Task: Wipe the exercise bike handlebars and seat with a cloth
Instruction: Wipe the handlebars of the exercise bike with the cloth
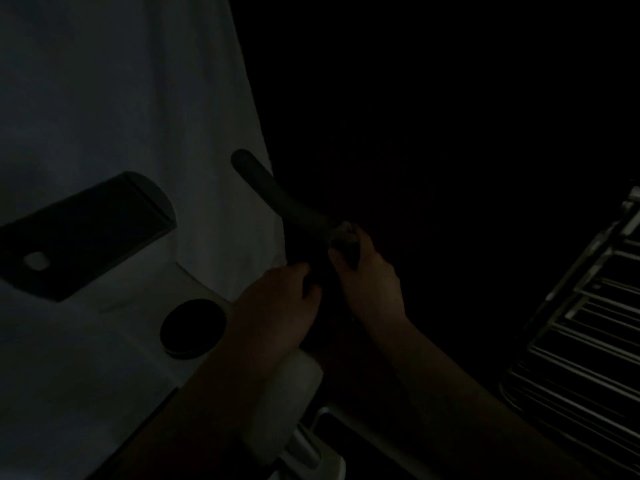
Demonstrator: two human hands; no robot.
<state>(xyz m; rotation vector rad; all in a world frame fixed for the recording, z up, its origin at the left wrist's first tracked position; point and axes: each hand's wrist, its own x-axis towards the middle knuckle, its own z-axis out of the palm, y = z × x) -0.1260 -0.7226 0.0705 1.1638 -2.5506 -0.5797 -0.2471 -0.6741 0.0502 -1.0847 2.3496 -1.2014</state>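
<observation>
You will find no readable text, label, brand, number or sign anywhere here; the whole view is too dark to show any lettering.

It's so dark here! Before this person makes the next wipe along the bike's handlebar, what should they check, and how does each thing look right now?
1. Cloth in hand: ok. The right hand grips a pale cloth.
2. Cloth on the handlebar: ok, it sits at the grip's near end.
3. Bar steadied: cannot tell. The left hand is curled near the stem, but what it holds is lost in the dark.
4. Path toward the grip's far tip: ok, nothing lies on it.
5. Metal rack on the right: ok, apart from the arm.
6. Seat wiped: cannot tell, not in view.
</observation>
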